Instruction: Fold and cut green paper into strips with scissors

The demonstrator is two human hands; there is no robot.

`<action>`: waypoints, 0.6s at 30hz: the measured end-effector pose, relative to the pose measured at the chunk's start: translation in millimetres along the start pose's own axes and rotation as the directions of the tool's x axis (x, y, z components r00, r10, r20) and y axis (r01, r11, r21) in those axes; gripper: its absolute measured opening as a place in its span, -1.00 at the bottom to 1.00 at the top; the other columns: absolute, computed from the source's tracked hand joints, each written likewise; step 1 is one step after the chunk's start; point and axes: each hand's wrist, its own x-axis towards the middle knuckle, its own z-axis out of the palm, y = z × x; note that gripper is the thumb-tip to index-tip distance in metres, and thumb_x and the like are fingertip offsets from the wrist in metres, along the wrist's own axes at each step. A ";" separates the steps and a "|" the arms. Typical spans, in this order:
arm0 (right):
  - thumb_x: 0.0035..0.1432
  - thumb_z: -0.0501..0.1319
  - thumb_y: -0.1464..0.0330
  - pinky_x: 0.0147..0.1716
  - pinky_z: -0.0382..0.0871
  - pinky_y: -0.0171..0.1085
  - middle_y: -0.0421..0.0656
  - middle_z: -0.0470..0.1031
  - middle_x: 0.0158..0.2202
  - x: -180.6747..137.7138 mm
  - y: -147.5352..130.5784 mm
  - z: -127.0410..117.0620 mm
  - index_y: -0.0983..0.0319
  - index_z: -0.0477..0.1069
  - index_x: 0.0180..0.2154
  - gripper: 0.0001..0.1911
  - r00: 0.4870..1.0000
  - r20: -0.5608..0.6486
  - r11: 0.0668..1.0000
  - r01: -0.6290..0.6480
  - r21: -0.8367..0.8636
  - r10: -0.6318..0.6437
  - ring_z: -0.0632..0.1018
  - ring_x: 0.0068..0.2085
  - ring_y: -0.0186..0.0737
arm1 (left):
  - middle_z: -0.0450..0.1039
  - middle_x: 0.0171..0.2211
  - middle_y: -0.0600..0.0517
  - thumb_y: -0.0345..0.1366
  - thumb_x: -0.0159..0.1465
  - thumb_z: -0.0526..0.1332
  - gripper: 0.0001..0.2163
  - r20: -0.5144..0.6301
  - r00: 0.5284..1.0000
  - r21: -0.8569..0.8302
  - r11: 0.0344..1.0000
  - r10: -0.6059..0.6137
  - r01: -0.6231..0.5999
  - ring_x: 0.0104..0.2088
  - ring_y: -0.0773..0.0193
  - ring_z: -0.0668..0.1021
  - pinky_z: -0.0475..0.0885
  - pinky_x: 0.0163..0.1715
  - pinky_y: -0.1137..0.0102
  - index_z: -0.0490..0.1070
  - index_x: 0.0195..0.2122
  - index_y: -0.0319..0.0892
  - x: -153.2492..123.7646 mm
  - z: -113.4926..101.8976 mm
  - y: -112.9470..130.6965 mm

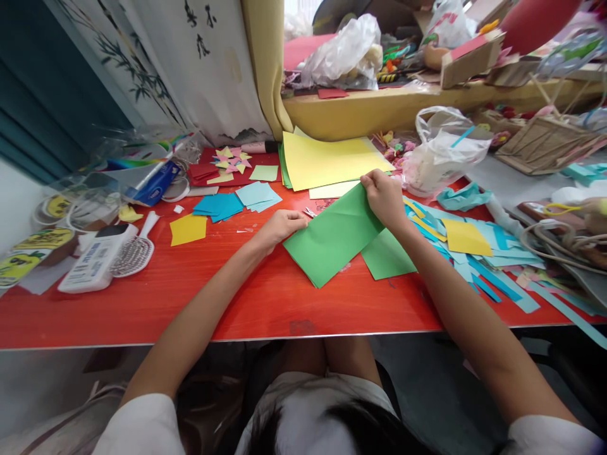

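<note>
Okay, we're holding the green paper (332, 240) on the red desk (190, 291), left hand (282, 226) pinching its left corner, right hand (384, 197) gripping the top corner. We're probably needing the edges matched before creasing.

A glossy red table (142, 303) stands in soft daylight. Behind the table hang a white curtain (199, 69) with ink bamboo and a yellow curtain (265, 63). A yellow ledge (379, 112) runs behind the table. Under the table is grey floor (427, 379).
</note>
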 end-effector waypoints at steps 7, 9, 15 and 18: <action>0.25 -0.08 0.27 -0.38 0.16 -0.24 -0.03 0.44 -0.40 4.0 22.5 1.7 0.22 0.30 -0.34 -0.74 0.999 0.020 0.996 -0.043 -0.080 0.045 0.40 -0.36 -0.12 | 0.18 -0.61 0.10 -0.32 0.04 0.12 -0.86 0.163 0.986 0.210 0.975 0.042 -0.077 -0.56 0.41 0.23 0.12 -0.51 0.41 0.26 -0.64 -0.20 0.5 -7.9 -0.5; 0.25 -0.07 0.28 -0.38 0.14 -0.24 -0.03 0.45 -0.40 2.7 25.8 6.0 0.22 0.31 -0.34 -0.75 0.999 0.031 0.993 -0.039 -0.110 0.043 0.40 -0.36 -0.12 | 0.22 -0.58 0.08 -0.31 0.03 0.12 -0.87 0.226 0.974 0.267 0.963 -0.013 -0.049 -0.54 0.39 0.26 0.16 -0.50 0.40 0.31 -0.62 -0.20 -1.4 -13.2 2.2; 0.22 -0.02 0.31 -0.37 0.13 -0.22 -0.01 0.46 -0.39 -1.7 40.4 18.7 0.22 0.31 -0.36 -0.79 0.995 0.041 0.990 -0.082 -0.118 0.087 0.42 -0.34 -0.06 | 0.25 -0.55 0.07 -0.31 0.04 0.14 -0.87 0.409 0.903 0.361 0.932 -0.129 -0.030 -0.50 0.38 0.30 0.24 -0.46 0.41 0.33 -0.62 -0.19 -15.6 -41.8 22.5; 0.20 0.00 0.31 -0.36 0.13 -0.21 -0.03 0.44 -0.40 -0.1 44.1 18.0 0.21 0.28 -0.39 -0.83 0.990 0.004 0.988 -0.138 -0.070 0.138 0.42 -0.34 -0.05 | 0.31 -0.51 0.08 -0.32 0.05 0.18 -0.92 0.395 0.911 0.354 0.935 -0.120 -0.030 -0.48 0.38 0.33 0.24 -0.44 0.43 0.38 -0.55 -0.19 -20.3 -56.7 30.5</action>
